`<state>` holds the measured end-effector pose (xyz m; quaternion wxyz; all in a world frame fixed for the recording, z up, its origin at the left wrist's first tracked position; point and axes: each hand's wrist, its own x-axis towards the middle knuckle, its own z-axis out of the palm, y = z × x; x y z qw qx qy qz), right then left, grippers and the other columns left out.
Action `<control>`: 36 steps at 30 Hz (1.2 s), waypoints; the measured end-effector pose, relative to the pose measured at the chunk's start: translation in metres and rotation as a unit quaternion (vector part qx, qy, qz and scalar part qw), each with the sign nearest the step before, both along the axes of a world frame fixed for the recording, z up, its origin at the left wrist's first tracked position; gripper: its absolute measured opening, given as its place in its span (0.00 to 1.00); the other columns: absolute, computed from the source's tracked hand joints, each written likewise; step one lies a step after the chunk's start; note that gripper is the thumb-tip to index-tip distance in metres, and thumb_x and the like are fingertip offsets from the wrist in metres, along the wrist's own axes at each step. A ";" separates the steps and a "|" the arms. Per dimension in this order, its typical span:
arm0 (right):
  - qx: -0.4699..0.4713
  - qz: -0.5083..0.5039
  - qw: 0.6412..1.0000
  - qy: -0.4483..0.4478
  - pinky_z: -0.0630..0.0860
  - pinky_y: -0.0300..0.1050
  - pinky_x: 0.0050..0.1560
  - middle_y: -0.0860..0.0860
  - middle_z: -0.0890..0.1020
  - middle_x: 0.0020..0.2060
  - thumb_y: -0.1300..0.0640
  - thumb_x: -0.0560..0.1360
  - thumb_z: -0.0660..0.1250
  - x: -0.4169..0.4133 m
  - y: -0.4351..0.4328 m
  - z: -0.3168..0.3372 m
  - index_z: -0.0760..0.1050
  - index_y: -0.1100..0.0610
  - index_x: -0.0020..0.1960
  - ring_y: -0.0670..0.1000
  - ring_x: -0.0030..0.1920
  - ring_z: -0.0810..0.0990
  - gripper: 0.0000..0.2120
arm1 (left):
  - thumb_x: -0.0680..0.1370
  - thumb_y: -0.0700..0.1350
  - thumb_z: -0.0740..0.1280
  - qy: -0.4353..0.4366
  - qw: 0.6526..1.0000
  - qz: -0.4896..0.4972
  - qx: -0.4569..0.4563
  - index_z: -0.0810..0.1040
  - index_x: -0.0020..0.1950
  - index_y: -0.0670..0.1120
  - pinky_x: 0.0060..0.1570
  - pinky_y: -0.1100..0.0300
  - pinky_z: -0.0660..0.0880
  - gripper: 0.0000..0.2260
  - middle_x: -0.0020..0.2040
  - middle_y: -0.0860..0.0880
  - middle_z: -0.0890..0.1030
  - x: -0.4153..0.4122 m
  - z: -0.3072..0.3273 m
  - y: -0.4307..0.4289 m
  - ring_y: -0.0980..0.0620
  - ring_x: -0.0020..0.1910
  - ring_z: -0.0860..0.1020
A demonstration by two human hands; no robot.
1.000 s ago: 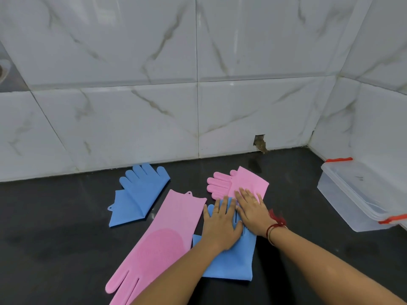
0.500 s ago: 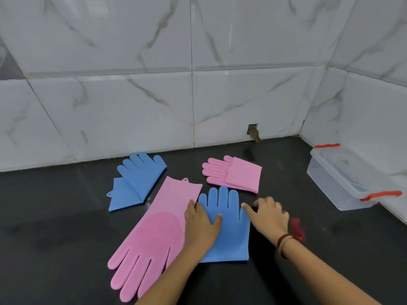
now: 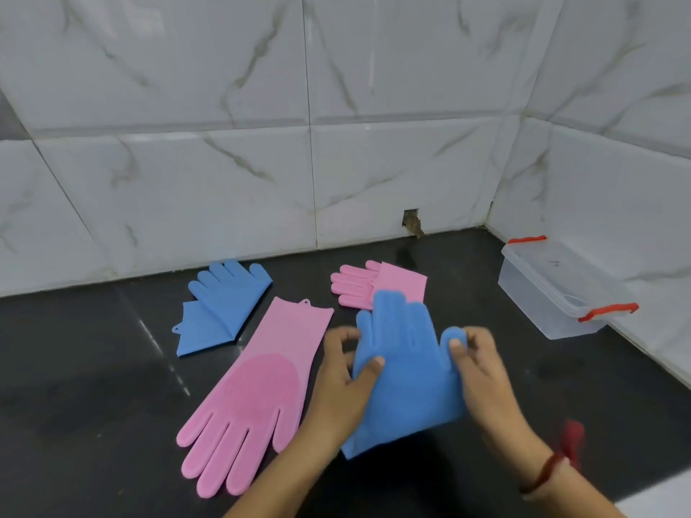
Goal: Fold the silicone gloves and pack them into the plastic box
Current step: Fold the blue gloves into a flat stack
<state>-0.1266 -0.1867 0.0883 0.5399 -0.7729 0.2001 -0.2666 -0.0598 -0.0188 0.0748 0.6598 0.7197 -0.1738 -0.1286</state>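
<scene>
Head view: both hands on the folded blue silicone glove [image 3: 407, 375], front centre, over the black worktop [image 3: 93, 386]. Glove looks raised and tilted, finger end pointing at the wall. Can't tell if its lower corner touches the worktop.

Left hand [image 3: 344, 383]: thumb on top of the glove's left edge, fingers [image 3: 338, 336] curled round behind, so it's gripping. Right hand [image 3: 482, 372]: pinches the glove's right edge at the thumb lobe. Red thread band [image 3: 549, 469] on the right wrist.

Clear plastic box with red clips [image 3: 542, 293]: far right, against the side wall, well apart from the hands. Lid is on. Walls are translucent; contents can't be made out.

Other gloves, all on the worktop, outside the box:
- long pink silicone glove [image 3: 261, 386], laid flat and unfolded, just left of the left hand, cuff toward the wall
- folded pink silicone glove [image 3: 377, 286], behind the held one, partly covered by it in view
- second folded blue glove [image 3: 220, 308], back left, near the white marble-tile wall [image 3: 187, 181]
</scene>
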 end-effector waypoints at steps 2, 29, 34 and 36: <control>-0.002 -0.009 1.000 0.000 0.68 0.30 0.36 0.46 0.73 0.38 0.60 0.79 0.58 0.006 -0.007 0.018 0.68 0.56 0.47 0.42 0.37 0.70 0.02 | 0.75 0.45 0.69 0.023 0.998 -0.013 -0.051 0.64 0.61 0.61 0.42 0.60 0.81 0.21 0.54 0.55 0.79 0.003 0.012 -0.004 0.59 0.48 0.81; -0.085 0.224 0.872 0.428 0.78 0.41 0.33 0.46 0.70 0.55 0.51 0.69 0.70 -0.014 -0.032 -0.030 0.48 0.38 0.73 0.47 0.38 0.80 0.42 | 0.76 0.46 0.65 -0.160 0.938 0.096 0.292 0.64 0.69 0.50 0.52 0.59 0.66 0.22 0.65 0.48 0.69 0.078 -0.063 -0.037 0.48 0.63 0.66; -0.203 0.171 0.893 0.363 0.72 0.38 0.47 0.41 0.67 0.58 0.40 0.70 0.67 -0.016 -0.029 -0.036 0.55 0.41 0.71 0.44 0.52 0.75 0.34 | 0.75 0.54 0.66 -0.173 0.873 0.256 0.378 0.64 0.70 0.45 0.60 0.48 0.67 0.26 0.67 0.44 0.69 0.153 -0.039 0.023 0.42 0.65 0.66; -0.204 0.200 0.896 0.340 0.70 0.35 0.46 0.38 0.66 0.56 0.40 0.71 0.66 -0.014 -0.025 -0.037 0.56 0.41 0.71 0.41 0.52 0.74 0.32 | 0.75 0.57 0.66 -0.081 0.849 0.306 0.422 0.61 0.71 0.41 0.61 0.44 0.66 0.31 0.69 0.41 0.67 0.187 -0.038 0.056 0.40 0.67 0.66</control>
